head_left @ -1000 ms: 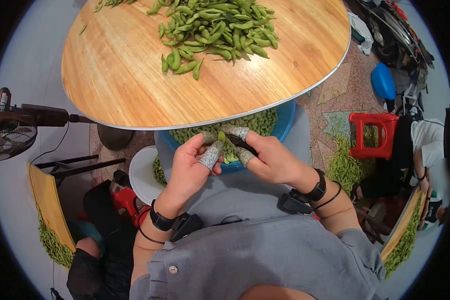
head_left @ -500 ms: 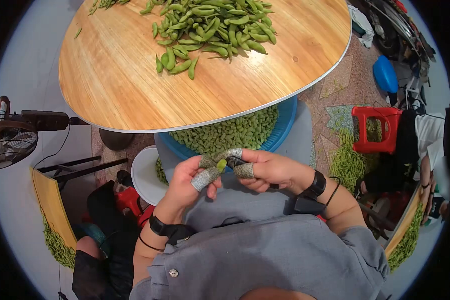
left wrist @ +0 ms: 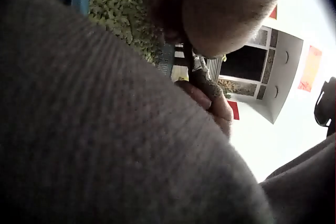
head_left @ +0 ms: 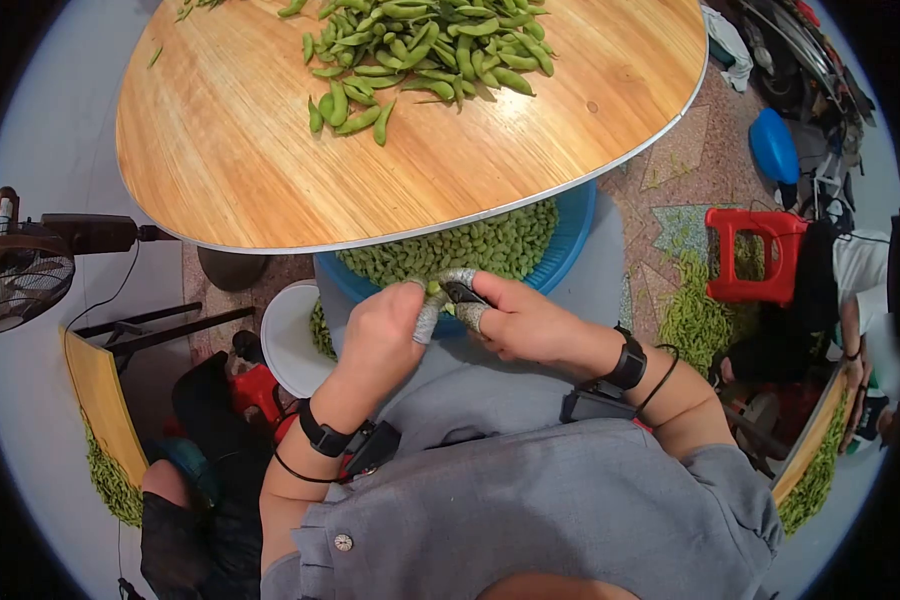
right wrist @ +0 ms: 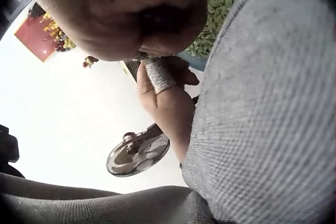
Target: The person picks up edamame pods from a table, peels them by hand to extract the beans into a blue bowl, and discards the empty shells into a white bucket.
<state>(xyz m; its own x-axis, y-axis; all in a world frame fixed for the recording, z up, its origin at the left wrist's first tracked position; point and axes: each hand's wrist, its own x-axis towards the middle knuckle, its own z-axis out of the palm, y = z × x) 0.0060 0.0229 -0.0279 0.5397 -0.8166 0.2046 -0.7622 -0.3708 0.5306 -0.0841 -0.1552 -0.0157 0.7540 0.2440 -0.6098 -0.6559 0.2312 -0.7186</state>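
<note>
Over the near rim of a blue basin (head_left: 576,240) full of shelled green beans (head_left: 460,246), both hands meet with taped fingertips. The left hand (head_left: 378,335), its back up, pinches a small green pod (head_left: 433,288), mostly hidden by the fingers. The right hand (head_left: 530,322) grips a narrow dark object (head_left: 460,292) whose kind is unclear, its end at the pod. In the left wrist view the left hand (left wrist: 226,11) covers the pod; in the right wrist view the right hand (right wrist: 126,14) is close, the left thumb's wrap (right wrist: 158,75) beyond it.
A wooden table (head_left: 270,180) bearing a heap of pods (head_left: 420,50) overhangs the basin. A white bucket (head_left: 282,350) stands left of the lap. Pods lie on the floor by a red stool (head_left: 758,290); a fan (head_left: 20,270) is far left, and other people sit at both sides.
Compared with half a second ago, both hands have risen toward the basin. The left hand has rolled over, showing its back, and less of the pod is visible.
</note>
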